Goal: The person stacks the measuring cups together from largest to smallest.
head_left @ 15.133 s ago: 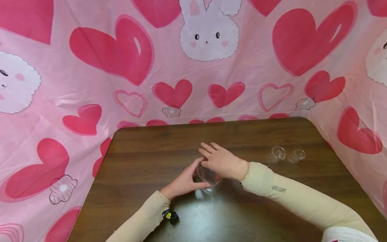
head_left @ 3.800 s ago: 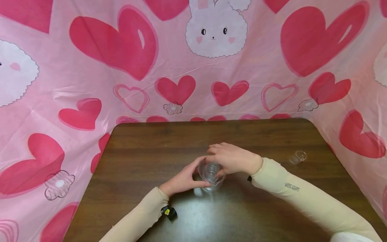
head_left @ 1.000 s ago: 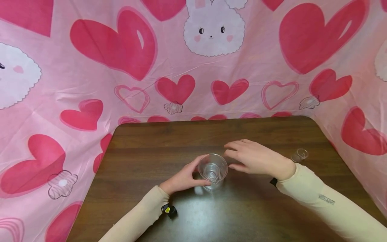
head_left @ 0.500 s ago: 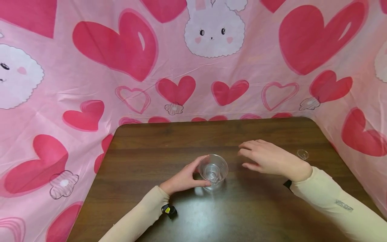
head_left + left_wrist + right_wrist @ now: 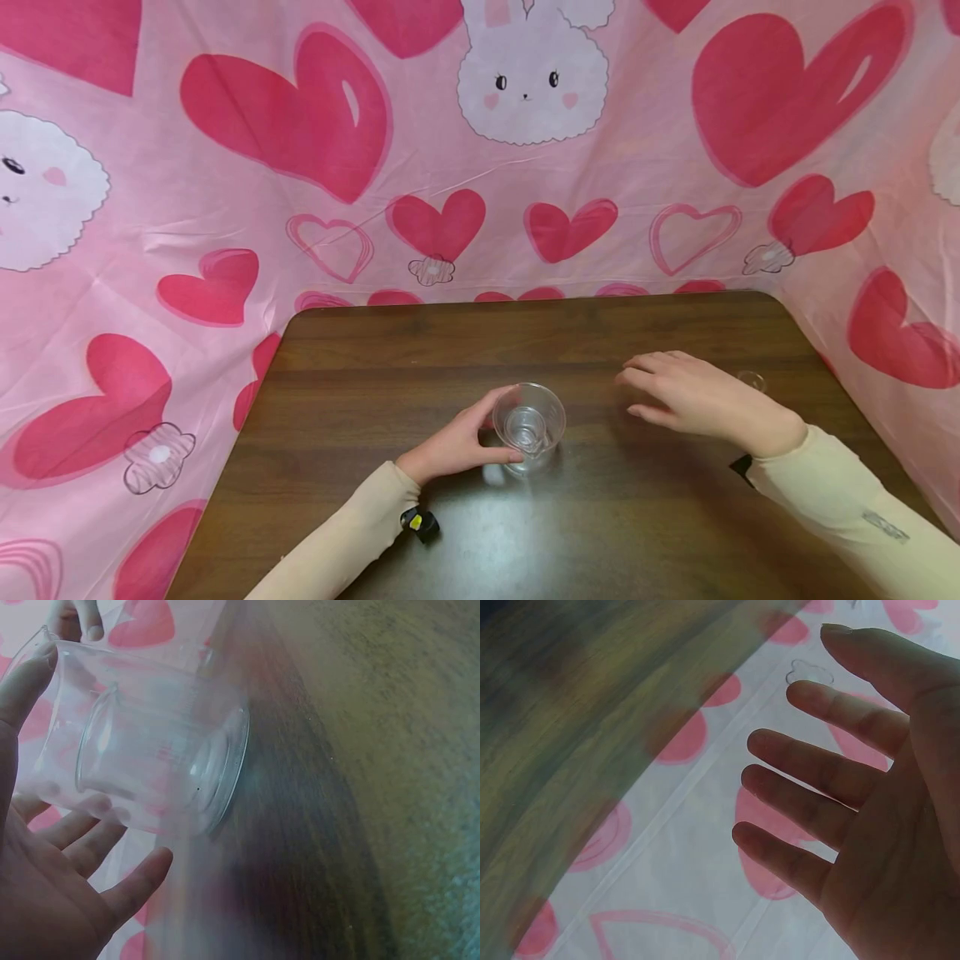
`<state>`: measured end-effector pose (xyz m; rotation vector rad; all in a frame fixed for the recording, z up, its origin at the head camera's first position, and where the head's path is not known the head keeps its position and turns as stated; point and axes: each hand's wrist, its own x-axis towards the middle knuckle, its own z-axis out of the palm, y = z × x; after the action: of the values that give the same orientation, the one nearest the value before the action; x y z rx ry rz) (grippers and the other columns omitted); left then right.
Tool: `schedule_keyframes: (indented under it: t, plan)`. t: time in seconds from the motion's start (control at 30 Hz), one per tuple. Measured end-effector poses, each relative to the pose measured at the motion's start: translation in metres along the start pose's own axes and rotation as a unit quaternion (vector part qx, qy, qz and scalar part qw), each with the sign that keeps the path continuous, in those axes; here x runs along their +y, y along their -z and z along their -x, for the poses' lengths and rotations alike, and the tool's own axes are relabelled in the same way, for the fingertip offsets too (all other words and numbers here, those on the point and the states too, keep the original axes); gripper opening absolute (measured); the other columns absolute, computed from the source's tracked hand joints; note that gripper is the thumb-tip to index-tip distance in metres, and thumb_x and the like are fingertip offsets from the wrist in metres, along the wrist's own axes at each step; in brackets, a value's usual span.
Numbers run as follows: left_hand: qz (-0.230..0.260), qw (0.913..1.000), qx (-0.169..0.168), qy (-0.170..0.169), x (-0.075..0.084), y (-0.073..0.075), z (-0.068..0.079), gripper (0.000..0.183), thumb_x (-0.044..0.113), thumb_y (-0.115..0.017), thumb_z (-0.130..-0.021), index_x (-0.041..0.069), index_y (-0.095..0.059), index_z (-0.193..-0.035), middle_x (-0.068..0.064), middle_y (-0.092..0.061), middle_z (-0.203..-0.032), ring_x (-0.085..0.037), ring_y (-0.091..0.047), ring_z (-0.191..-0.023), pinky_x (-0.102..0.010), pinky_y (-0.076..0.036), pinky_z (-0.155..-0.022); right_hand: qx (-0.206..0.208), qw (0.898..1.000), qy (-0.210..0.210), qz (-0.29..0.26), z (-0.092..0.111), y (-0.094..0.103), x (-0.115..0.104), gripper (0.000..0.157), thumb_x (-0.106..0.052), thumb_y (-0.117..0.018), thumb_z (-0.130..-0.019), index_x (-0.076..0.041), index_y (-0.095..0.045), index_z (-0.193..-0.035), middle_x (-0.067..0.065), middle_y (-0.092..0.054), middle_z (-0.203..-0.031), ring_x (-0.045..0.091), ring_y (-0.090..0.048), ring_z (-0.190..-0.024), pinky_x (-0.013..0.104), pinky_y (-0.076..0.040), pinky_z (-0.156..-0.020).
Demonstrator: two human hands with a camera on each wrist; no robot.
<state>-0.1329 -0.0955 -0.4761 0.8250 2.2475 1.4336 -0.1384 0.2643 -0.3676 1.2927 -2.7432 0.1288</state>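
Observation:
A large clear glass beaker [image 5: 552,410] stands upright on the table in the head view, with a smaller beaker [image 5: 525,428] inside it. My left hand [image 5: 459,442] holds the large beaker from its left side, thumb near the spout and fingers behind the wall. In the left wrist view the inner beaker [image 5: 139,746] shows through the glass; whether it holds another is unclear. My right hand [image 5: 686,396] is over the table to the right, fingers loosely spread, holding nothing. Behind its wrist, a small beaker [image 5: 752,381] is mostly hidden, only its rim showing.
The brown wooden table [image 5: 420,350] has rounded far corners. A pink cloth [image 5: 630,167] with hearts and rabbit faces hangs behind it and along both sides. A bright reflection lies on the table's near middle.
The medium beaker once at right is gone from there; one now sits inside the large beaker. My right hand has left it and moved right, covering the small beaker. My left hand stays put.

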Motion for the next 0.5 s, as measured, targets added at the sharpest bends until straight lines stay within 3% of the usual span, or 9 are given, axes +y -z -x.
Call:
schedule_keyframes:
  t: [0.5]
  plan:
    - [0.002,1.0,0.0,-0.001,0.0,0.001,0.001,0.087,0.028,-0.087,-0.087,0.029,-0.037,-0.158,0.009,-0.044,-0.16,-0.011,-0.046,-0.14,-0.036,-0.045,-0.11,-0.013,0.998,-0.054,-0.006,0.028,0.003,0.023,0.04,-0.025,-0.085,-0.087,-0.008,-0.072,-0.12,0.012,-0.071,-0.115,0.035,-0.068,-0.106,0.058,-0.054,-0.092]
